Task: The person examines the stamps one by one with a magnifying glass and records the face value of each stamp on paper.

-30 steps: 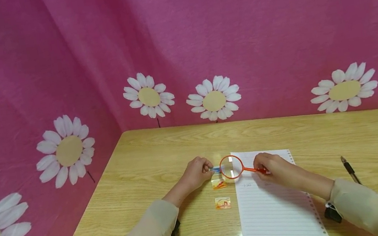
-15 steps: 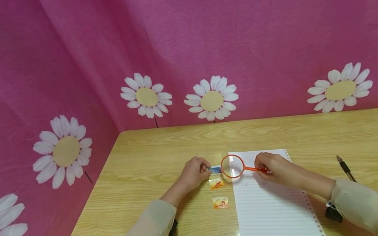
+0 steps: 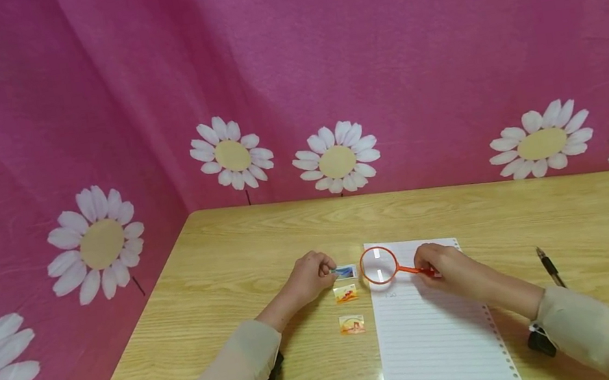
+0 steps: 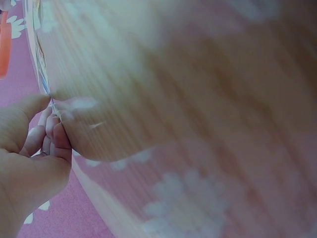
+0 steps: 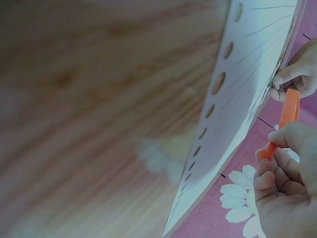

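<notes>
My left hand [image 3: 308, 277] pinches the left edge of a small blue stamp [image 3: 346, 272] on the table. In the left wrist view, the thumb and fingertips of that hand [image 4: 39, 148] meet at the stamp's edge. An orange-yellow stamp [image 3: 346, 294] lies just below the blue one, and another yellowish stamp [image 3: 351, 325] sits lower, with a gap between. My right hand [image 3: 448, 267] grips the handle of an orange-red magnifying glass [image 3: 398, 268]. Its round lens hovers over the upper left of a lined sheet of paper [image 3: 439, 340], just right of the blue stamp.
A black pen [image 3: 550, 267] lies right of the paper. Faint handwriting shows near the top of the sheet. The wooden table [image 3: 221, 261] ends at the back against a magenta cloth [image 3: 408, 56] printed with white daisies.
The magnifying glass has shifted slightly right, so its lens rim no longer overlaps the blue stamp. My left hand keeps its pinch on that stamp. The head view has drifted slightly.
</notes>
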